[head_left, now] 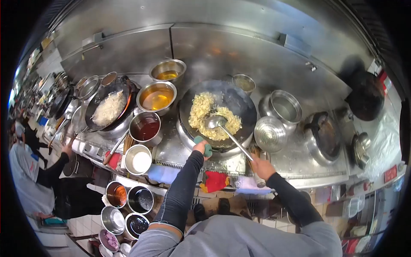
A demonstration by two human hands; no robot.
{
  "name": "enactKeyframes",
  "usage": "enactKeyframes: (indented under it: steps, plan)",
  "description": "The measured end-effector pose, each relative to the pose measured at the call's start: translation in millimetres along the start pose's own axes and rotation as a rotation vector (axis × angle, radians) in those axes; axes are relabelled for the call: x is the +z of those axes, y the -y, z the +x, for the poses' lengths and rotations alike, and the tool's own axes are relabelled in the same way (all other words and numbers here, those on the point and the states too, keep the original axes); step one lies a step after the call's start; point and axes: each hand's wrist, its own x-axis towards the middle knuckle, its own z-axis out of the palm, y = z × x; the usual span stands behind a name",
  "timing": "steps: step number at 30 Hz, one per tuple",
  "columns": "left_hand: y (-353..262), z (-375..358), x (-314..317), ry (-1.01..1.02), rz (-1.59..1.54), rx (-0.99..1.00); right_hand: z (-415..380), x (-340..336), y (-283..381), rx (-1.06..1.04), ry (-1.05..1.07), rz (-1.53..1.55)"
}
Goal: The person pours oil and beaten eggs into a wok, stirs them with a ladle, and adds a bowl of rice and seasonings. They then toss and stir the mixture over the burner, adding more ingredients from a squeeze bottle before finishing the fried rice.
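A large dark wok (244, 100) sits on the stove in the middle, with yellowish, egg-like food (203, 112) in it. My left hand (200, 147) is closed around a green cloth (208, 150) at the wok's near rim. My right hand (262, 168) grips the handle of a metal ladle (217, 121), whose bowl rests in the food. Right of the wok lies a perforated strainer (270, 134), in front of a metal pot (286, 107). A red cloth (215, 181) lies on the stove's front edge.
Bowls of yellow liquid (157, 97), a pot of dark red liquid (145, 127) and a pot with white contents (138, 159) stand left. Beyond is a wok of pale strands (108, 109). Another person (34, 180) works at far left. Several containers (116, 194) stand lower left.
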Motion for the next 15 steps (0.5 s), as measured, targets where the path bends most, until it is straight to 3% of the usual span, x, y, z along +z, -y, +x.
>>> enactKeyframes:
  steps: [2, 3, 5, 8, 9, 10, 12, 15]
  plan:
    - [-0.1, -5.1, 6.7, -0.077, 0.073, -0.006, -22.8, -1.0, -51.9, -0.193, -0.006, -0.160]
    - [0.3, -12.4, 10.9, -0.085, 0.094, -0.022, -22.5, -22.9, -53.0, -0.044, -0.004, -0.109]
    - [2.8, -24.9, 20.5, -0.108, 0.089, 0.007, 4.0, -43.6, -39.4, 0.056, -0.059, -0.037]
    - [7.9, -8.5, 8.7, -0.026, 0.054, -0.035, 80.7, 34.8, -21.3, 0.065, -0.210, -0.043]
    - [8.1, -10.8, 7.3, 0.026, 0.059, -0.020, 91.3, 53.0, 0.5, 0.060, -0.194, 0.089]
    - [4.3, -18.2, 6.3, 0.027, 0.058, -0.021, 91.3, 58.1, 36.5, 0.199, -0.161, 0.082]
    - [-8.7, -43.5, 11.9, 0.189, 0.048, -0.250, 46.9, 36.3, 77.7, 0.138, -0.143, 0.256]
    - [-0.3, -30.7, 16.6, 0.226, 0.033, -0.278, -8.2, 21.5, 34.1, 0.038, -0.111, 0.256]
